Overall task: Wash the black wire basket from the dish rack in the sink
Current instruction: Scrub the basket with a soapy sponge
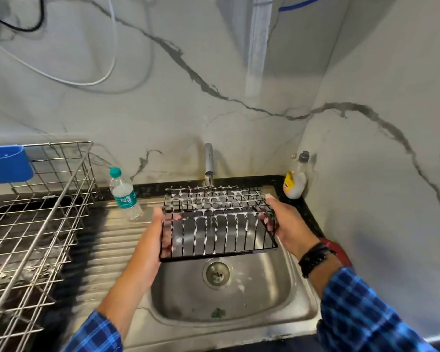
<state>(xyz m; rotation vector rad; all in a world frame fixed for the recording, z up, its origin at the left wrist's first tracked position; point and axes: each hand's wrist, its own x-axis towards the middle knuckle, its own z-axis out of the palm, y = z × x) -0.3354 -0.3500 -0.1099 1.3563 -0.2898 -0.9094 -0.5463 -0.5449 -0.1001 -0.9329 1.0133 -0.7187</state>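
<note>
The black wire basket (217, 224) hangs over the steel sink (241, 303), its wires streaked with white soap foam. My left hand (154, 237) grips its left end, fingers curled inside the frame. My right hand (287, 222) holds its right end, fingers wrapped round the side wires. The basket tilts with its far edge just below the spout of the chrome tap (209, 162). No water stream is visible. The steel dish rack (36, 224) stands on the left of the counter.
A plastic water bottle (124, 194) stands on the ribbed drainboard (117, 250) left of the basket. A dish soap bottle (296, 180) sits in the back right corner. A blue plastic holder (7, 163) hangs on the rack. A green scrap (217, 313) lies in the sink.
</note>
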